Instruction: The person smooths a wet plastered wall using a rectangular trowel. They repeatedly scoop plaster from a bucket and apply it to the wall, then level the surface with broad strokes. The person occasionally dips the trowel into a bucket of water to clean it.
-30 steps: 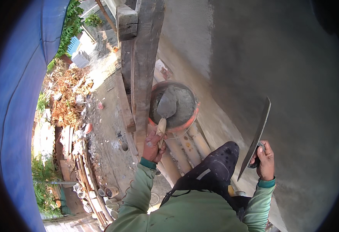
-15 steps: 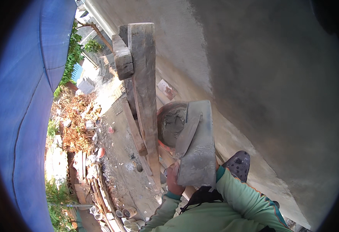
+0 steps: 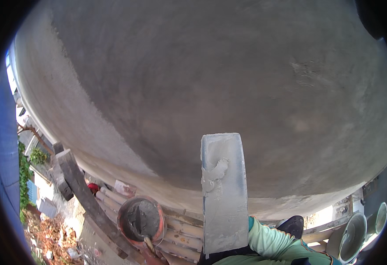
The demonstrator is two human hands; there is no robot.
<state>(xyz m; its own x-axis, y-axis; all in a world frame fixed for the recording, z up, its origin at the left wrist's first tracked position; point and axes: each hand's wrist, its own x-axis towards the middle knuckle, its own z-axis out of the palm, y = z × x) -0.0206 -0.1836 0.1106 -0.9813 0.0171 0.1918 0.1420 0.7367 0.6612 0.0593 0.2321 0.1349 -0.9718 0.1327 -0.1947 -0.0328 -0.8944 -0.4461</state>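
At the lower left, my left hand [image 3: 154, 257] is closed round the wooden handle of a trowel [image 3: 138, 219]. Its pointed blade reaches down into a round orange-rimmed bucket [image 3: 161, 227] of wet grey mortar [image 3: 148, 213]. A long rectangular plastering float [image 3: 225, 212] is held face up in front of me. A ridge of mortar [image 3: 217, 170] clings to its upper left part. My right forearm in a pale green sleeve runs behind the float; the hand gripping it from beneath is hidden by it.
A large grey plastered wall [image 3: 211, 88] curves across the view ahead. Bamboo poles [image 3: 182, 238] form the platform under the bucket. A heavy wooden beam [image 3: 85, 187] stands left of the bucket. Pale buckets [image 3: 352, 238] stand at the right. Rubble [image 3: 56, 234] lies below.
The view has swung right toward the wall. My left hand has taken the trowel off the float and down into the bucket. Some mortar shows on the float's face.
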